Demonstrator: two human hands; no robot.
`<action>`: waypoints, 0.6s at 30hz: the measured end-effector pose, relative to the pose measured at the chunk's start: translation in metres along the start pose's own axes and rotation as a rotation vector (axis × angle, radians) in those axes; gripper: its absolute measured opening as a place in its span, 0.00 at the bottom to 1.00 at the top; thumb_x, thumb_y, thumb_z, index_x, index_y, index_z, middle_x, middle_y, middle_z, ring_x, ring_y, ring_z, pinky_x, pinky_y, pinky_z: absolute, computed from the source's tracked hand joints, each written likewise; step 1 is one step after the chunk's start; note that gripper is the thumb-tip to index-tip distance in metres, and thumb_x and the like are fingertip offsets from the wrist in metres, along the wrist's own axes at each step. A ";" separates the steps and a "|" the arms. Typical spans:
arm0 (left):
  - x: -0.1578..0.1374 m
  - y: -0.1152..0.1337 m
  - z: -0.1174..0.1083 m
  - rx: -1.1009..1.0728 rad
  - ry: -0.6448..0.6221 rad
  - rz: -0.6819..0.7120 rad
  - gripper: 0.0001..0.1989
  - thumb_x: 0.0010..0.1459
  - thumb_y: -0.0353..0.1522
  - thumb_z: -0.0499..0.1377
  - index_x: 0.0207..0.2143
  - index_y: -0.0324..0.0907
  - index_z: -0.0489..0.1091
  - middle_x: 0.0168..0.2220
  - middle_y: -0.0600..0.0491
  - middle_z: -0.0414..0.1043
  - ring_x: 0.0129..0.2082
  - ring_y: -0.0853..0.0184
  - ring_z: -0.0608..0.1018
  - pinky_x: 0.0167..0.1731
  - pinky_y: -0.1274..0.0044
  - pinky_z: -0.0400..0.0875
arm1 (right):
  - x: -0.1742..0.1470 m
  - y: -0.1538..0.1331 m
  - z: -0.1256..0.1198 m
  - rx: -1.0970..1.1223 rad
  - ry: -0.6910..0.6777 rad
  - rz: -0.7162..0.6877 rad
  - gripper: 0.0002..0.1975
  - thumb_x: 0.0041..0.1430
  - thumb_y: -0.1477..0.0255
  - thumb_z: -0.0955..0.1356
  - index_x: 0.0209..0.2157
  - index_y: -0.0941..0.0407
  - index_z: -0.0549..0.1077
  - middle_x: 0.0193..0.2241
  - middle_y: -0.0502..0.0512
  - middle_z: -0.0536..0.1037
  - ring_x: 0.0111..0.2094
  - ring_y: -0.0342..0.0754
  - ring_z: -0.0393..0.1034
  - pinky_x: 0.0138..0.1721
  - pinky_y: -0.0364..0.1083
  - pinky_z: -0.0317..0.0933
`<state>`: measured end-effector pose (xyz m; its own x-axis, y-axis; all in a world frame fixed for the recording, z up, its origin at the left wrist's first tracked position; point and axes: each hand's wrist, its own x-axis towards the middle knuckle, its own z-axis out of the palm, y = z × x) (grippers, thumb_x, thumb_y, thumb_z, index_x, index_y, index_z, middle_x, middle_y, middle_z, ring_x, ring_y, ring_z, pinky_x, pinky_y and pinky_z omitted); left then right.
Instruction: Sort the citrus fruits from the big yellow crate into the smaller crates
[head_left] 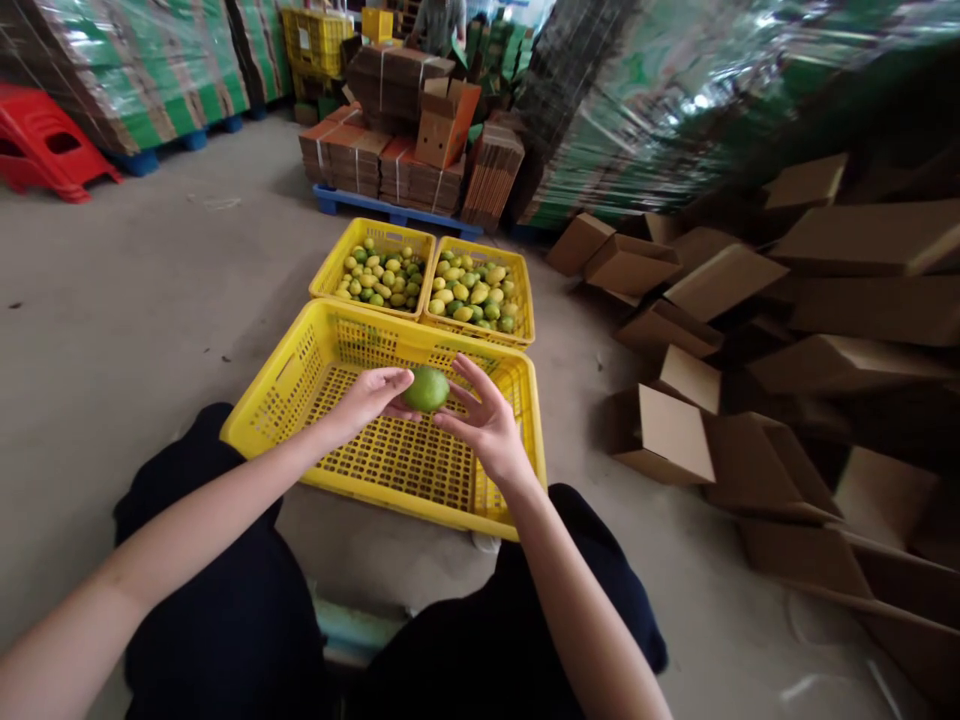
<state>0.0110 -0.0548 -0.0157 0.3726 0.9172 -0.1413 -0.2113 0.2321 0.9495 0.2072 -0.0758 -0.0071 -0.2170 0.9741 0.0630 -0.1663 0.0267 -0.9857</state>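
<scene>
Your bare forearms point(172, 535) reach over dark cloth-covered knees point(217, 600). Ahead, your left hand point(382, 393) pinches a smooth, rounded green fruit point(426, 389) between thumb and fingers; your right hand point(487, 420), fingers spread and gently curved, is loose beside it. That fruit hangs above the middle of a rectangular yellow plastic crate point(420, 511) with a latticed floor. Past its far edge, two matching crates point(388, 229) hold yellow and green fruit point(469, 290).

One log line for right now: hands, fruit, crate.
left hand: holding green fruit; right hand: open beside it; below: yellow crate
</scene>
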 end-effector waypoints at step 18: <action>-0.011 0.023 -0.010 0.288 -0.393 0.308 0.39 0.48 0.28 0.70 0.62 0.52 0.64 0.67 0.46 0.58 0.65 0.53 0.66 0.60 0.64 0.67 | -0.005 -0.009 0.012 0.161 -0.021 0.256 0.23 0.44 0.57 0.79 0.38 0.57 0.77 0.32 0.55 0.83 0.32 0.50 0.81 0.37 0.48 0.76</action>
<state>-0.0066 -0.0560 0.0052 0.6524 0.7263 0.2165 -0.1290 -0.1751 0.9761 0.1982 -0.0840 0.0031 -0.2911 0.9397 -0.1793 -0.2537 -0.2565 -0.9326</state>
